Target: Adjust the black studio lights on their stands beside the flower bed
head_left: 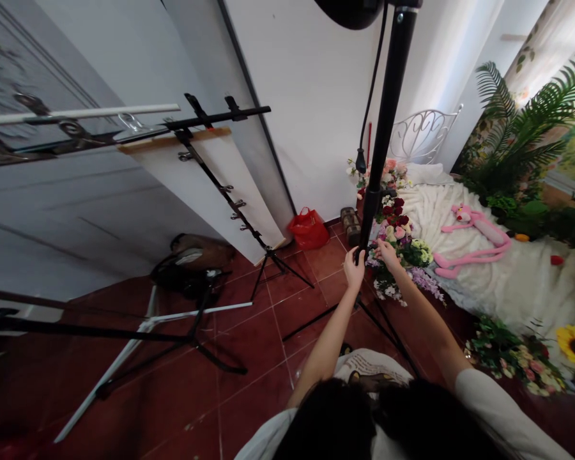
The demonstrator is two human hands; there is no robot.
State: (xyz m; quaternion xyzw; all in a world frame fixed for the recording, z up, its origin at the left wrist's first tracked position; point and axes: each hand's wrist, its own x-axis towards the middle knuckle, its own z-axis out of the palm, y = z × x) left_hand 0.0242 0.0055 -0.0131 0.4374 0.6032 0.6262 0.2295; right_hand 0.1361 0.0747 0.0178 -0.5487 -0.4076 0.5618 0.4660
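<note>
A black light stand (382, 134) rises upright in front of me, its legs spread on the floor. My left hand (354, 267) is closed around the lower part of its pole, with the thumb against the front. Just right of the pole is my right hand (388, 253), its fingers bent together in a pinch. What lies between those fingers is too small to make out. A dark lamp head (352, 9) shows at the top edge, and a black cable with a plug (361, 160) hangs beside the pole.
Left stands a backdrop stand (211, 172) with white sheet and clips. More black and white stand legs (172, 315) cross the tiled floor (249, 396). A red bag (309, 229) sits by the wall. Flowers (397, 223) and a pink plush toy (479, 233) on a white fur blanket (426, 204) are right.
</note>
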